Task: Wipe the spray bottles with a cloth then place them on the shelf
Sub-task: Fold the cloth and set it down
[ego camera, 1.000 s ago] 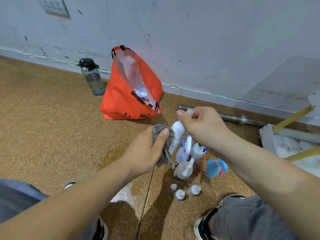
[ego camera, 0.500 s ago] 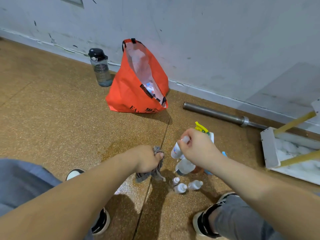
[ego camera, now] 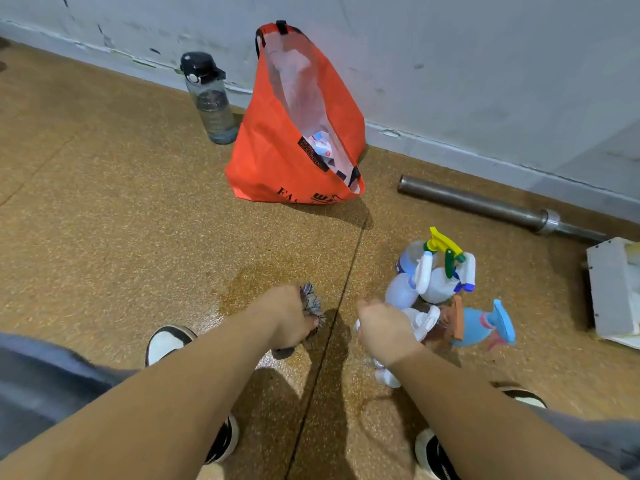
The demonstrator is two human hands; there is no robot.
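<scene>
Several spray bottles stand clustered on the cork floor at centre right: one with a yellow and green trigger (ego camera: pixel 445 249), a white one with a blue nozzle (ego camera: pixel 441 285), a light blue one lying on its side (ego camera: pixel 485 325). My left hand (ego camera: pixel 289 318) grips a bunched grey cloth (ego camera: pixel 311 301) low near the floor. My right hand (ego camera: pixel 382 329) is down among the small bottles with fingers curled round a small white bottle (ego camera: pixel 420 318); most of that bottle is hidden. A small white bottle (ego camera: pixel 388 377) lies under my wrist.
An orange bag (ego camera: pixel 277 157) stands against the grey wall, a clear water bottle with black lid (ego camera: pixel 209 98) to its left. A steel bar (ego camera: pixel 485 206) lies along the wall. A white shelf corner (ego camera: pixel 613 289) shows at the right edge. My shoes (ego camera: pixel 166 341) flank the bottles.
Both hands have dropped from chest height toward the floor. The right hand brought the small white bottle down among the others. The left hand lowered the cloth.
</scene>
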